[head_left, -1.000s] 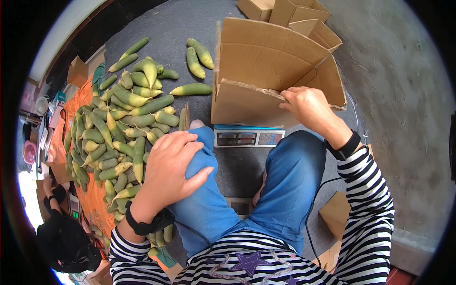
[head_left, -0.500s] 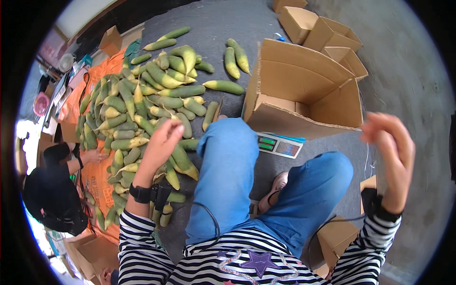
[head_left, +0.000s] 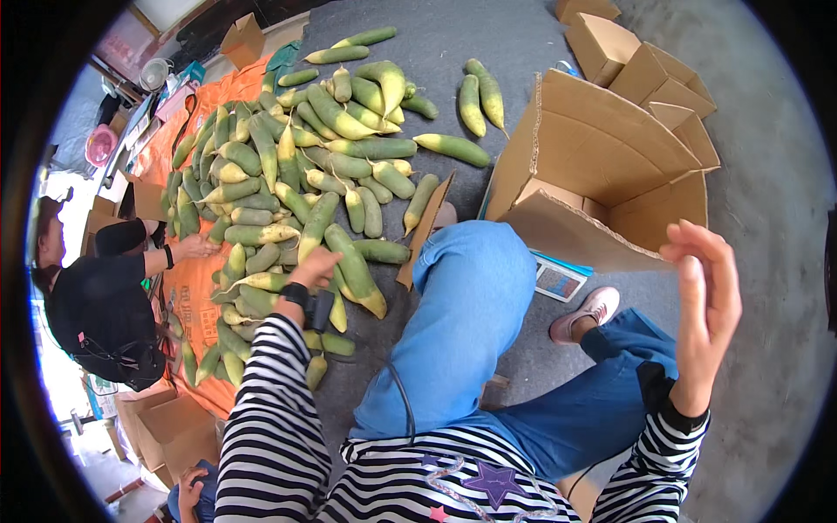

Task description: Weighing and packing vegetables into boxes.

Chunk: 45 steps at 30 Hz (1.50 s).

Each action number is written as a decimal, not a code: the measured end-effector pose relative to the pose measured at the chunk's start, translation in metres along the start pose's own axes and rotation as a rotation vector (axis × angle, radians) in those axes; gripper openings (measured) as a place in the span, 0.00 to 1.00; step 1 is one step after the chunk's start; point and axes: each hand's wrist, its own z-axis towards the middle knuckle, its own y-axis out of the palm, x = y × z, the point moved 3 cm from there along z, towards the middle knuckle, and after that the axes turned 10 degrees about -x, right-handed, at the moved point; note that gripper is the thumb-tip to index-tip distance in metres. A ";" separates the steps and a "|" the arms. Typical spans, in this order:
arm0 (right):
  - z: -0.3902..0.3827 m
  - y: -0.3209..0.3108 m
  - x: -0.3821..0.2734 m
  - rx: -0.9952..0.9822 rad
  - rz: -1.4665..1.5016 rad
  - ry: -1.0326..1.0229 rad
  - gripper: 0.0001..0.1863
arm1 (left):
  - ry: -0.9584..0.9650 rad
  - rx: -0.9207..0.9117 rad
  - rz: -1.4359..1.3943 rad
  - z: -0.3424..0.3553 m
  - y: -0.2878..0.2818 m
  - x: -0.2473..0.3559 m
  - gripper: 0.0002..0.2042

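Many long green radishes (head_left: 228, 193) with pale yellow ends lie heaped on the left. My left hand (head_left: 316, 268) is over the near side of the heap, its fingers drawn together. It is next to the yellow end of one green radish (head_left: 320, 218) and above a thick radish (head_left: 356, 272); whether it grips either is hidden. My right hand (head_left: 704, 301) hangs open, thumb apart from the fingers, by the near right corner of an open cardboard box (head_left: 602, 231). The box stands on a flat scale (head_left: 558, 281), whose panel sticks out in front.
An orange sheet (head_left: 187, 292) lies under the heap. A cardboard strip (head_left: 425, 235) stands by my left knee. Smaller boxes (head_left: 602, 48) are at the far right. At left, a person in black (head_left: 109, 305) reaches a hand (head_left: 196, 247) to the heap.
The view has swung left, so the heap and box sit further right. My left hand has moved over the radishes and its fingers have closed. My right leg has shifted, showing the shoe.
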 end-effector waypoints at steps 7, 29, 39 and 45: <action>0.021 0.023 0.069 -0.277 -0.421 -0.004 0.25 | 0.028 0.292 -0.073 0.098 0.075 -0.079 0.40; 0.013 0.046 0.128 -0.358 -0.630 -0.147 0.10 | 0.920 0.565 -0.054 -0.147 0.004 0.140 0.22; 0.003 0.065 0.130 -0.194 -0.732 -0.114 0.09 | 1.535 0.244 0.729 -0.320 0.134 0.450 0.26; 0.000 0.071 0.124 -0.212 -0.733 -0.053 0.07 | 1.120 -0.146 1.435 -0.213 0.287 0.519 0.37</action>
